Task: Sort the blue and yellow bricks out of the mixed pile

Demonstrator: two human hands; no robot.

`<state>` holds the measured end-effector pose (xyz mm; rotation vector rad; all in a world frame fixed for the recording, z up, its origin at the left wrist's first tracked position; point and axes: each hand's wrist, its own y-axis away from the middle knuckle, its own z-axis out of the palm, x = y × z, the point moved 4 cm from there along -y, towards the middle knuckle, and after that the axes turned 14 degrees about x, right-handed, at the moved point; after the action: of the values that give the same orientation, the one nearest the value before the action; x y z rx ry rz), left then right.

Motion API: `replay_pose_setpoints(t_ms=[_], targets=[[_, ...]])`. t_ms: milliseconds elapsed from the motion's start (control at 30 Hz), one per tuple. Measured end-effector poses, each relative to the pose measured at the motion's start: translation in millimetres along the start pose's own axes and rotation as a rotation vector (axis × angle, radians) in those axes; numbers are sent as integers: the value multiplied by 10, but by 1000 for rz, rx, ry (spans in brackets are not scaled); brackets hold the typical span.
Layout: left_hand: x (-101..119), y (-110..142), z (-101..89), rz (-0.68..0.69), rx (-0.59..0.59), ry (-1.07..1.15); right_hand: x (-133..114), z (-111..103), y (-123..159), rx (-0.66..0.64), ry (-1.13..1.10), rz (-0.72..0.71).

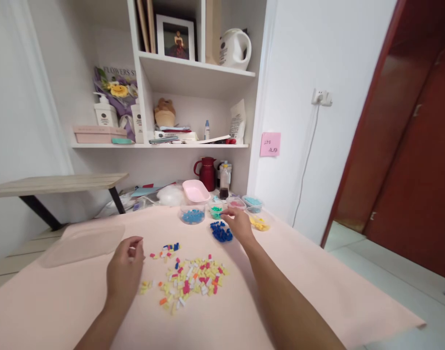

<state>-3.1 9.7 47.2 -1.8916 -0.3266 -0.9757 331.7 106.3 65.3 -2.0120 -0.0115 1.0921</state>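
My right hand (239, 224) reaches over the far part of the table, fingertips pinched together beside a small clear cup of green pieces (216, 209). Whatever is in that pinch is too small to make out. Just below its fingers lies a heap of dark blue pieces (221, 232). My left hand (126, 260) hovers at the left with curled fingers, thumb and forefinger close together; I cannot make out anything in them. Between the hands spreads a loose pile of small yellow, white, pink and orange block-like pieces (193, 279). A smaller mixed group with dark blue pieces (171, 248) lies behind it.
Along the back stand a tub of blue pieces (193, 217), yellow pieces (259, 223), a tub of light blue pieces (253, 201) and a pink basin (196, 192). A red jug (207, 174) and a bottle (224, 182) are behind. A clear flat sheet or lid (84, 245) lies left.
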Motion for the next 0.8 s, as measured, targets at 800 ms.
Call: replay_pose_setpoints(t_ms=[800], targets=[[-124,-26,21,-156,-54,-12,474,64,43,-50,275,80]])
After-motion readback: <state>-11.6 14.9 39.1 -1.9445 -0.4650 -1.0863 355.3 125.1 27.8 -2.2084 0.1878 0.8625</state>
